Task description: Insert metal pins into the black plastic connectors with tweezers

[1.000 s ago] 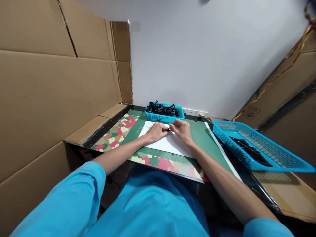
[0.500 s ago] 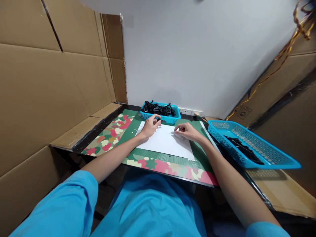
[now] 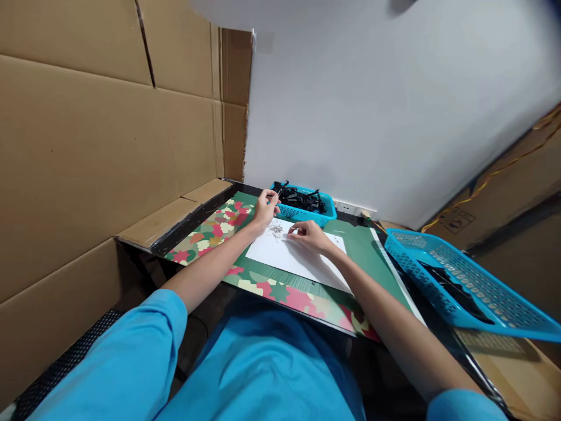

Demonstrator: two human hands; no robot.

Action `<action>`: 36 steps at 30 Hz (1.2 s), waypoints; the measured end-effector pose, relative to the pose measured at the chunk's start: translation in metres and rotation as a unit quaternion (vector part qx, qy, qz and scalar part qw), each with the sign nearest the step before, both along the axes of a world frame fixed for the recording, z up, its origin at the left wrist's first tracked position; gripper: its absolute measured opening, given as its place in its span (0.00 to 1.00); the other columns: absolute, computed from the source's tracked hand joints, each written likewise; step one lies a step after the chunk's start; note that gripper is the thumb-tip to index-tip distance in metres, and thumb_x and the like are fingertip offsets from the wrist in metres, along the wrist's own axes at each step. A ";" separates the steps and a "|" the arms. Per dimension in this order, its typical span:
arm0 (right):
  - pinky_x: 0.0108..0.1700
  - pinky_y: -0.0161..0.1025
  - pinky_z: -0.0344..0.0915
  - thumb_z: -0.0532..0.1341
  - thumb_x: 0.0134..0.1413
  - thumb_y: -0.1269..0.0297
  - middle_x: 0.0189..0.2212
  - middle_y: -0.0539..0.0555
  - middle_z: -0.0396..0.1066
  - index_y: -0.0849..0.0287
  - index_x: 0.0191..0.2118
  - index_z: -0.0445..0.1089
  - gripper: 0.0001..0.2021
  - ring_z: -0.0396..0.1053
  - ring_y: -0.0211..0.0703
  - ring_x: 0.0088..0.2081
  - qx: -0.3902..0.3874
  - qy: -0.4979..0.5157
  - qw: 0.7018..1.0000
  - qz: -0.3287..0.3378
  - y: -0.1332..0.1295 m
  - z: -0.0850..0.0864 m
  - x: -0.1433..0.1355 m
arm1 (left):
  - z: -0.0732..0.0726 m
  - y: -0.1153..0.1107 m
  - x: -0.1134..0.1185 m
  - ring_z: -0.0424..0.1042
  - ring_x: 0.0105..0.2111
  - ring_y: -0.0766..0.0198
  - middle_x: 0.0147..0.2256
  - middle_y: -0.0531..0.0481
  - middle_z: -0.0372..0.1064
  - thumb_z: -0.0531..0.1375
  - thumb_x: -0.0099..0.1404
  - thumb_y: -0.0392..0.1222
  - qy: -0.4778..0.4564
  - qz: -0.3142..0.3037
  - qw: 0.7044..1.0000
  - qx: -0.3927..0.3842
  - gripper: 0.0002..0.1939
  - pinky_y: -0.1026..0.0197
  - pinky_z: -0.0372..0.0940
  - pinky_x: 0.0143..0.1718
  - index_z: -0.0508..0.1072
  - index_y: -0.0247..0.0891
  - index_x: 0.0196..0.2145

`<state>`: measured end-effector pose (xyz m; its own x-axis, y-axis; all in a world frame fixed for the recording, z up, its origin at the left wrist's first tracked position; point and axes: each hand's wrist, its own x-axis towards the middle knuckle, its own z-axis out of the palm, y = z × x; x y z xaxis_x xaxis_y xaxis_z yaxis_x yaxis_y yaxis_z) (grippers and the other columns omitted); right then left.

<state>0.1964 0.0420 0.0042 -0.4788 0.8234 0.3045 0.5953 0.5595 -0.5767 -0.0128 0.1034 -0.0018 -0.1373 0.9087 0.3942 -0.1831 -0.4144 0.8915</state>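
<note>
My left hand (image 3: 265, 211) is closed in a pinch beside the near left corner of the small blue basket (image 3: 307, 215). A slim black part (image 3: 280, 192) shows at its fingertips, overlapping the dark pile behind. Over the white sheet (image 3: 284, 257), my right hand (image 3: 309, 235) has thumb and forefinger brought together. Whatever is between them is too small to make out. Just left of those fingertips, a scatter of tiny metallic pieces (image 3: 276, 230) lies on the paper. Tangled black plastic parts (image 3: 304, 199) fill the small basket.
A larger blue basket (image 3: 517, 298) with several flat black pieces (image 3: 456, 292) stands at the right. The sheet lies on a green, camouflage-edged mat (image 3: 368, 251). Cardboard panels (image 3: 109, 152) rise on the left, a white wall (image 3: 350, 105) behind. Power sockets (image 3: 346, 207) sit behind the mat.
The view has swung, shifting the scene rightward. My left hand has lifted toward the basket corner. My right hand has moved left across the paper to the tiny pieces, which now show.
</note>
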 end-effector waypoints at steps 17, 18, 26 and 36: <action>0.30 0.37 0.56 0.68 0.59 0.52 0.24 0.49 0.73 0.59 0.38 0.81 0.14 0.62 0.41 0.26 -0.016 0.021 0.999 0.046 -0.011 -0.016 -0.030 | -0.001 -0.007 0.008 0.67 0.19 0.73 0.32 0.55 0.71 0.61 0.74 0.37 0.043 -0.032 0.997 -0.061 0.08 0.68 0.52 0.20 0.65 0.42 0.47; 0.30 0.37 0.56 0.68 0.59 0.52 0.24 0.49 0.73 0.59 0.39 0.81 0.14 0.63 0.41 0.27 -0.018 0.023 0.998 0.047 -0.011 -0.016 -0.031 | -0.002 -0.007 0.008 0.67 0.19 0.73 0.32 0.55 0.71 0.61 0.74 0.37 0.046 -0.035 0.996 -0.061 0.08 0.68 0.53 0.20 0.65 0.42 0.47; 0.30 0.38 0.53 0.66 0.61 0.53 0.24 0.49 0.69 0.59 0.31 0.77 0.15 0.58 0.39 0.27 -0.065 0.041 0.994 0.084 -0.014 -0.009 -0.026 | -0.003 -0.008 0.008 0.68 0.20 0.72 0.34 0.54 0.72 0.61 0.71 0.36 0.066 -0.036 0.994 -0.075 0.14 0.67 0.54 0.21 0.66 0.41 0.53; 0.32 0.40 0.58 0.73 0.54 0.42 0.31 0.55 0.74 0.61 0.37 0.79 0.23 0.63 0.41 0.31 -0.062 0.230 0.971 -0.022 -0.003 0.011 0.029 | 0.005 -0.026 0.021 0.67 0.24 0.70 0.28 0.53 0.67 0.61 0.70 0.35 0.137 -0.218 0.961 -0.102 0.07 0.67 0.60 0.23 0.77 0.32 0.45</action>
